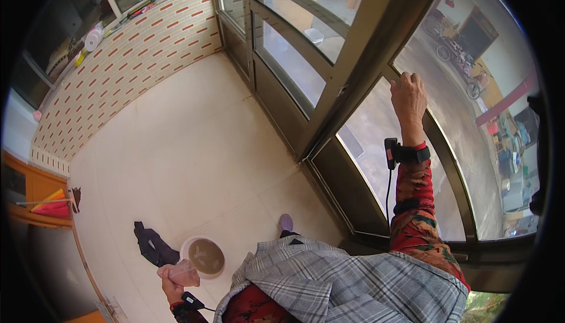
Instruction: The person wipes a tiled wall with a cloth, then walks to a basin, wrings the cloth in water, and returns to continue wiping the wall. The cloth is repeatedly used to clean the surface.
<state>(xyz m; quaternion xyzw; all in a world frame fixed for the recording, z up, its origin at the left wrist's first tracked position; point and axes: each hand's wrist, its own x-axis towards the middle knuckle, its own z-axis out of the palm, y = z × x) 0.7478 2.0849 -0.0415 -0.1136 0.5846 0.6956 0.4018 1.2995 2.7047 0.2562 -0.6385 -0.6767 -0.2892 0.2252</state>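
Note:
My left hand (171,287) holds a folded pink cloth (183,273) low in front of me. Just beyond the cloth, a pale basin (184,249) of murky brownish water (206,256) sits on the floor. Beside it lies a crumpled dark cloth (154,244). My right arm is raised, and my right hand (409,97) is at the middle rail (448,148) of a metal-framed glass door. Its fingers bend away from me and their tips are hidden, so contact or grip cannot be told. Both wrists wear black strapped devices.
More glazed door panels (287,44) stand ahead. A brick-patterned wall (145,44) with a window sill runs along the left, bearing a paper roll (93,38). A red and yellow furled umbrella (53,203) is at far left. Bicycles (454,53) show through the glass.

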